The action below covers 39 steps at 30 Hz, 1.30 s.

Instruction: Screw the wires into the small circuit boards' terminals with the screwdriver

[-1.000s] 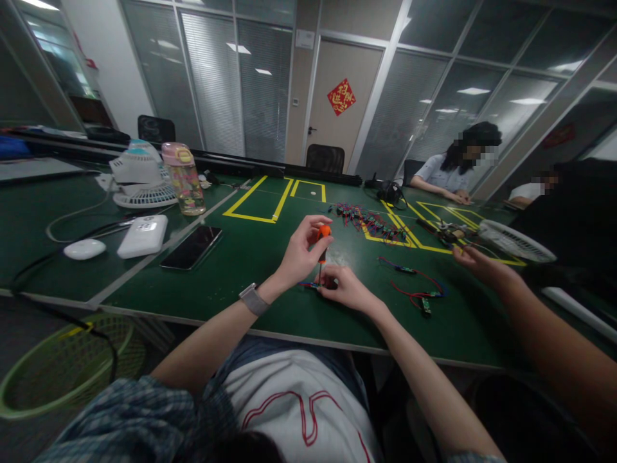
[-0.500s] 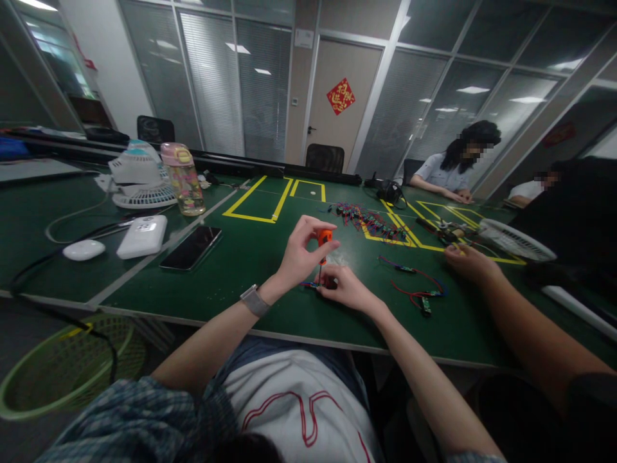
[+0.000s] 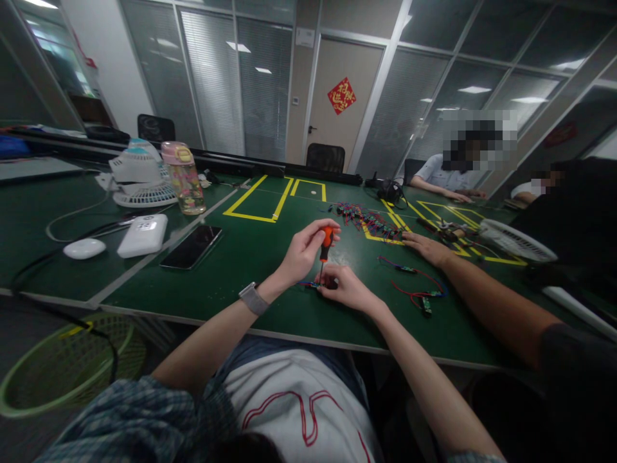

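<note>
My left hand, with a watch on the wrist, pinches the orange handle of a small screwdriver that stands nearly upright, tip down. My right hand presses a small wired circuit part with red and blue leads against the green table, right under the screwdriver's tip. The part is mostly hidden by my fingers. Two similar wired boards lie loose to the right.
A co-worker's hand reaches from the right toward a pile of wired parts. A phone, power bank, white mouse, bottle and fan sit left. A green basket stands below the table edge.
My left hand has lowered and closed more tightly round the screwdriver handle. The co-worker's hand has slid left along the table toward the pile of parts.
</note>
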Available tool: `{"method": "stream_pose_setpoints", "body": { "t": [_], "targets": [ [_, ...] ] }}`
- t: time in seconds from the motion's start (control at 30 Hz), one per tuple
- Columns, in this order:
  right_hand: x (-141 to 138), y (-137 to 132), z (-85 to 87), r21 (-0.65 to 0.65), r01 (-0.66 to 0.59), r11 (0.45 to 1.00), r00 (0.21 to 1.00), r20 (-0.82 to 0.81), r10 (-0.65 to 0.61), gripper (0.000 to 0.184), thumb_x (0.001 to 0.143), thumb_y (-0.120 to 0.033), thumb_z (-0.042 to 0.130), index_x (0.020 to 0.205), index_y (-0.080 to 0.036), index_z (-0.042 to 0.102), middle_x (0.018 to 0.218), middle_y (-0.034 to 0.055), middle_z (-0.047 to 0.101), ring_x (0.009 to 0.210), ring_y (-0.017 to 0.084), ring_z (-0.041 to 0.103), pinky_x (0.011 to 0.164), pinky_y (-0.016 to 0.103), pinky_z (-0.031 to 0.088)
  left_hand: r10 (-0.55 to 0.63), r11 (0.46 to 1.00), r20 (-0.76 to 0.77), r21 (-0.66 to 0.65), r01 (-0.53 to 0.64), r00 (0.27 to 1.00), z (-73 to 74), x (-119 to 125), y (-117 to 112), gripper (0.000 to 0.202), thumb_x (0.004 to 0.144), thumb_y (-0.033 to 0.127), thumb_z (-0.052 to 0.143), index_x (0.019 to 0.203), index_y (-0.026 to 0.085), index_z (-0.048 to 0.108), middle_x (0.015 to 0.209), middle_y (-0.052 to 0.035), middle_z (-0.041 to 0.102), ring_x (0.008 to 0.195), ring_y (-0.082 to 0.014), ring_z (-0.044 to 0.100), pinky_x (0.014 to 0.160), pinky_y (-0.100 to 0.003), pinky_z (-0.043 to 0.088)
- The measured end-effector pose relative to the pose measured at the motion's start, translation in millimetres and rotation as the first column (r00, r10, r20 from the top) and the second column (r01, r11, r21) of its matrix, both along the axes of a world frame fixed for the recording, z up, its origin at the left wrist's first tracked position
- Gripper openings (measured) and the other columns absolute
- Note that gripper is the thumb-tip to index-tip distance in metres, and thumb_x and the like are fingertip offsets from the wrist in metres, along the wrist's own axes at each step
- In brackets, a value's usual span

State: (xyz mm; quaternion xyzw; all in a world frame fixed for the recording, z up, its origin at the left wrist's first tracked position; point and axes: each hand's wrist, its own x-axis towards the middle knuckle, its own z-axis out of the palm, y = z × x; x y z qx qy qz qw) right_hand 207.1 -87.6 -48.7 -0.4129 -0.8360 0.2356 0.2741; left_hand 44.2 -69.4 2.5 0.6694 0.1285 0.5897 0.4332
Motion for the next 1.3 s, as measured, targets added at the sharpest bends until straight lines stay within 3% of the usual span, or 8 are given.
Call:
{"method": "stream_pose_setpoints", "body": {
  "t": [0.1,0.6,0.83,1.3],
  "targets": [
    [0.0,-0.3,0.4,-0.001,0.002,1.0,1.0,0.0,-0.002,0.011,0.074,-0.007,0.065,0.082,-0.013,0.067,0.069,-0.0021,0.055,0.061,0.011,0.051,0.059,0.022,0.04,0.019,1.0,-0.005,0.006,-0.019,1.0,-0.4,0.7,-1.0,0.022,0.096,0.026,0.049,0.109,0.016,0.064,0.107,-0.0091,0.068,0.091,-0.016,0.067,0.082,-0.028,0.055],
    [-0.6,-0.5,1.0,0.003,-0.001,1.0,1.0,0.012,0.001,0.012,0.073,-0.006,0.064,0.082,-0.014,0.066,0.07,-0.0018,0.056,0.062,0.011,0.05,0.059,0.022,0.039,0.265,0.952,-0.039,0.172,-0.254,0.964,-0.8,0.7,1.1,0.008,0.083,0.021,0.068,0.09,0.018,0.065,0.089,-0.0017,0.053,0.08,-0.0123,0.054,0.069,-0.022,0.047],
    [-0.4,-1.3,1.4,0.011,-0.003,1.0,1.0,0.017,0.003,0.012,0.075,-0.007,0.064,0.083,-0.014,0.067,0.072,-0.0015,0.057,0.063,0.011,0.05,0.06,0.022,0.04,0.25,0.955,-0.055,0.179,-0.237,0.967,3.8,-4.1,-2.1,0.024,0.096,0.024,0.045,0.095,0.018,0.069,0.101,-0.0065,0.061,0.092,-0.0164,0.059,0.077,-0.027,0.049],
    [-0.4,-1.3,1.9,0.004,0.003,1.0,1.0,0.016,-0.003,0.013,0.073,-0.006,0.064,0.082,-0.015,0.067,0.071,-0.0017,0.057,0.063,0.011,0.05,0.06,0.022,0.04,0.262,0.956,-0.033,0.148,-0.255,0.964,6.4,-4.1,-4.6,0.017,0.092,0.025,0.054,0.092,0.018,0.07,0.09,-0.004,0.057,0.073,-0.0114,0.056,0.06,-0.022,0.045]
  ]
}}
